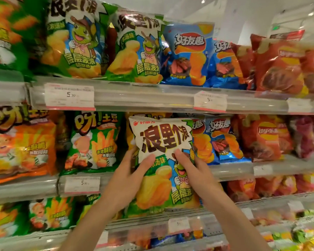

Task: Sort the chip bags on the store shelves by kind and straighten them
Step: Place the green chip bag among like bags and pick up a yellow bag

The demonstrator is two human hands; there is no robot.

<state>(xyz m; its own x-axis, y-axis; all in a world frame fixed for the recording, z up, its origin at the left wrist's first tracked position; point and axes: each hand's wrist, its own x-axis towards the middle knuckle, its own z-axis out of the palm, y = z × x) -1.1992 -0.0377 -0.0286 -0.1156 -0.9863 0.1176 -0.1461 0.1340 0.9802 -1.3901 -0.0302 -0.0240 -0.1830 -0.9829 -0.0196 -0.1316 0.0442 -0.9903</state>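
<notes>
Our left hand (132, 176) and right hand (192, 169) both grip a green-and-white turtle chip bag (163, 142) in front of the middle shelf (234, 170).

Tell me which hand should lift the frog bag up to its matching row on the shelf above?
Probably left. The matching green bags stand up and to the left of the held bag. The left hand grips that side's edge; the right hand would have to cross over.

White-and-green chip bag with cartoon turtle (163, 160), upright, tilted slightly, in front of the middle shelf (152, 100) edge. Two matching turtle bags (134, 49) upright on the shelf above, beside blue bags (190, 55).
</notes>
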